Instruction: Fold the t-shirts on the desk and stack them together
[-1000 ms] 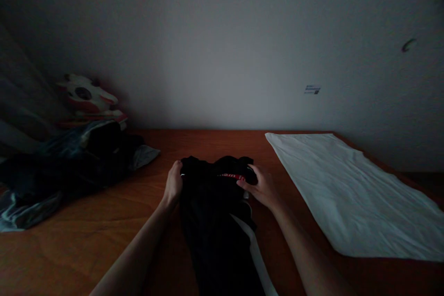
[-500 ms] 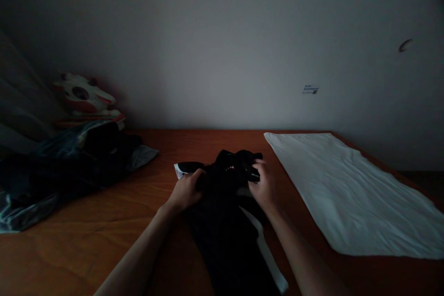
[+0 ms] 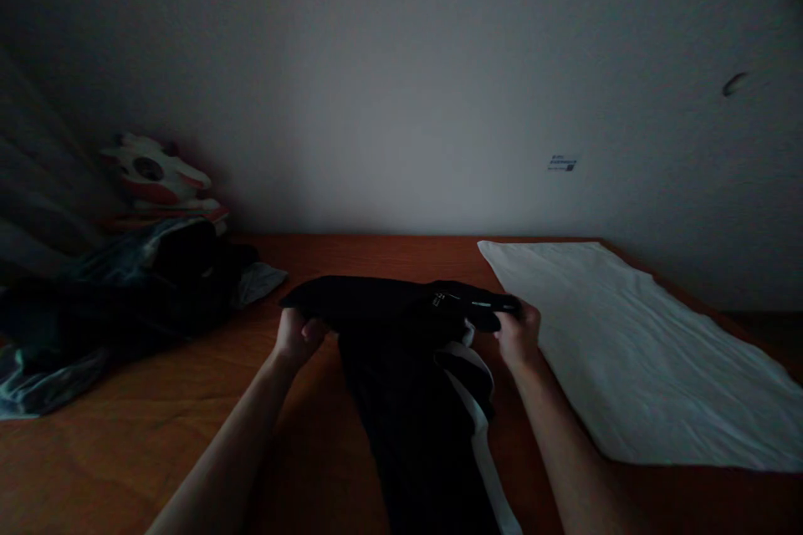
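In the head view, a black cloth garment with a white side stripe (image 3: 417, 426) lies lengthwise on a brown wood-grained table (image 3: 319, 443), its far end pulled out wide between two bare hands. The left hand (image 3: 299, 336) pinches one far corner in its fingers; the right hand (image 3: 519, 336) grips the opposite corner, near small pale lettering. To the right lies a flat white cloth (image 3: 633, 351), and to the left a crumpled heap of dark clothes (image 3: 156, 284), before a white cow-shaped figure (image 3: 156, 171).
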A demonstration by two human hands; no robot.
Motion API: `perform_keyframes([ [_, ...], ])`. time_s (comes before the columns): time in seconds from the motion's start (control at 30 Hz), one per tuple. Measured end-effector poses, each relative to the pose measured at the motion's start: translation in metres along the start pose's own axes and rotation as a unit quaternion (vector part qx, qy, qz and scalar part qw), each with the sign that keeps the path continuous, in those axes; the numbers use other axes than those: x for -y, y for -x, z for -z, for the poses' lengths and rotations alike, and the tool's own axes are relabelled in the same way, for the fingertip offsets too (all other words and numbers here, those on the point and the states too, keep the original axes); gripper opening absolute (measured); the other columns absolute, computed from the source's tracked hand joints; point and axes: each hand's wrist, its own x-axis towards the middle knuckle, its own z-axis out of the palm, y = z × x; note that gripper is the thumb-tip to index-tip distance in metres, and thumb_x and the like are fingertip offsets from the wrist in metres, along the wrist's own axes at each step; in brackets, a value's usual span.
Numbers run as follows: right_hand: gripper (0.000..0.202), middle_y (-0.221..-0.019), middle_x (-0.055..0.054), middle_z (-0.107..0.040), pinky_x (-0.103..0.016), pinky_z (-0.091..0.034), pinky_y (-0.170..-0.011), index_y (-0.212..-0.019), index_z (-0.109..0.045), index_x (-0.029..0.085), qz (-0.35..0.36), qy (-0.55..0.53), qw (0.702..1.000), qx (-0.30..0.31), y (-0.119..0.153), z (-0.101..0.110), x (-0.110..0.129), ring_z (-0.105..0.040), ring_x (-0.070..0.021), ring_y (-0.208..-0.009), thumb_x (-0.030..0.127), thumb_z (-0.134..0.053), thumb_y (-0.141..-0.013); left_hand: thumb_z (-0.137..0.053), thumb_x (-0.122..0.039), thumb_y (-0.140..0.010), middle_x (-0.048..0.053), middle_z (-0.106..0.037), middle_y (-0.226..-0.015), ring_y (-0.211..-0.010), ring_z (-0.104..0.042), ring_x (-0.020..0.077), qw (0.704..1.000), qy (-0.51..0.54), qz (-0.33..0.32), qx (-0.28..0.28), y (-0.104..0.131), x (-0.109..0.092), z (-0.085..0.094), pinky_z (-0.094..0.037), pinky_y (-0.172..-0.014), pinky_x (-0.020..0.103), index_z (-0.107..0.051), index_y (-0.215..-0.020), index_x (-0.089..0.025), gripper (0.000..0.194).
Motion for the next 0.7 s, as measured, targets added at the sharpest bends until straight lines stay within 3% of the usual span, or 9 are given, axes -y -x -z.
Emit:
perform_keyframes([
  [0.1,0.020,-0.048,0.000,-0.053,-0.032,-0.045,-0.045,-0.061,-0.058,0.024,-0.162,-0.095,0.972,0.142,-0.005,0.015,-0.002,-0.053,-0.0192,-0.045,0.043,-0.057,-0.063,-0.056,-0.059,-0.074,-0.005,-0.024,-0.029,-0.027,-0.033,0.0137,0.992,0.036,0.091,0.085,0.002,0.015,0.030,-0.042,-0.035,0.032,-0.059,-0.055,-0.024,0.039],
  [0.2,0.022,-0.040,0.000,-0.050,-0.029,-0.039,-0.038,-0.057,-0.062,0.021,-0.274,-0.078,0.904,0.319,-0.006,0.033,0.000,-0.040,-0.0138,-0.033,0.042,-0.062,-0.060,-0.064,-0.070,-0.065,-0.001,-0.034,-0.028,-0.024,-0.035,0.0154,0.958,0.045,0.190,0.211,0.009,0.029,0.052,-0.039,-0.032,0.034,-0.063,-0.054,-0.022,0.049],
  [0.27,0.026,-0.039,0.000,-0.051,-0.031,-0.042,-0.039,-0.059,-0.065,0.020,-0.285,-0.052,0.868,0.404,-0.006,0.037,0.004,-0.043,-0.0149,-0.033,0.045,-0.066,-0.064,-0.072,-0.072,-0.055,0.004,-0.044,-0.032,-0.030,-0.046,0.0209,0.937,0.042,0.217,0.270,0.012,0.030,0.051,-0.043,-0.034,0.037,-0.063,-0.053,-0.022,0.051],
  [0.3,0.029,-0.045,-0.003,-0.058,-0.033,-0.048,-0.045,-0.065,-0.068,0.020,-0.262,-0.060,0.870,0.413,-0.006,0.034,0.007,-0.053,-0.0184,-0.039,0.049,-0.066,-0.067,-0.074,-0.072,-0.053,0.007,-0.051,-0.038,-0.036,-0.054,0.0245,0.938,0.055,0.208,0.271,0.011,0.027,0.046,-0.047,-0.039,0.040,-0.064,-0.055,-0.022,0.051],
  [0.37,0.039,-0.076,-0.010,-0.075,-0.042,-0.058,-0.069,-0.087,-0.073,0.022,-0.173,-0.116,0.913,0.350,-0.008,0.023,0.010,-0.072,-0.0260,-0.074,0.058,-0.062,-0.076,-0.071,-0.074,-0.059,0.012,-0.068,-0.061,-0.063,-0.070,0.0307,0.960,0.117,0.148,0.205,0.006,0.015,0.027,-0.057,-0.059,0.046,-0.070,-0.073,-0.022,0.053],
  [0.47,0.047,-0.125,-0.010,-0.071,-0.048,-0.049,-0.102,-0.116,-0.068,0.030,-0.054,-0.155,0.977,0.133,-0.013,0.001,0.005,-0.062,-0.0246,-0.125,0.062,-0.058,-0.084,-0.068,-0.065,-0.075,0.011,-0.073,-0.116,-0.112,-0.068,0.0270,0.978,0.207,0.010,-0.015,-0.007,-0.002,0.000,-0.054,-0.093,0.043,-0.066,-0.111,-0.028,0.051],
  [0.53,0.051,-0.135,-0.010,-0.067,-0.047,-0.047,-0.105,-0.121,-0.067,0.029,-0.036,-0.121,0.992,0.026,-0.018,-0.008,-0.007,-0.058,-0.0256,-0.131,0.061,-0.064,-0.082,-0.073,-0.059,-0.075,0.010,-0.068,-0.128,-0.121,-0.062,0.0250,0.975,0.182,-0.025,-0.121,-0.013,-0.005,-0.010,-0.050,-0.099,0.038,-0.063,-0.115,-0.027,0.053],
  [0.6,0.055,-0.130,-0.013,-0.070,-0.046,-0.051,-0.098,-0.117,-0.069,0.024,-0.044,-0.073,0.996,-0.008,-0.020,-0.009,-0.021,-0.064,-0.0284,-0.122,0.063,-0.067,-0.078,-0.075,-0.060,-0.072,0.011,-0.071,-0.118,-0.112,-0.065,0.0250,0.982,0.121,-0.017,-0.145,-0.013,-0.003,-0.014,-0.050,-0.095,0.036,-0.066,-0.104,-0.022,0.051],
  [0.7,0.055,-0.100,-0.012,-0.078,-0.039,-0.055,-0.079,-0.100,-0.073,0.020,-0.033,0.020,0.999,0.005,-0.018,-0.005,-0.032,-0.072,-0.0271,-0.093,0.070,-0.064,-0.078,-0.072,-0.065,-0.073,0.006,-0.072,-0.093,-0.088,-0.067,0.0226,0.998,0.027,0.006,-0.057,-0.002,0.000,-0.021,-0.053,-0.083,0.035,-0.067,-0.088,-0.021,0.047],
])
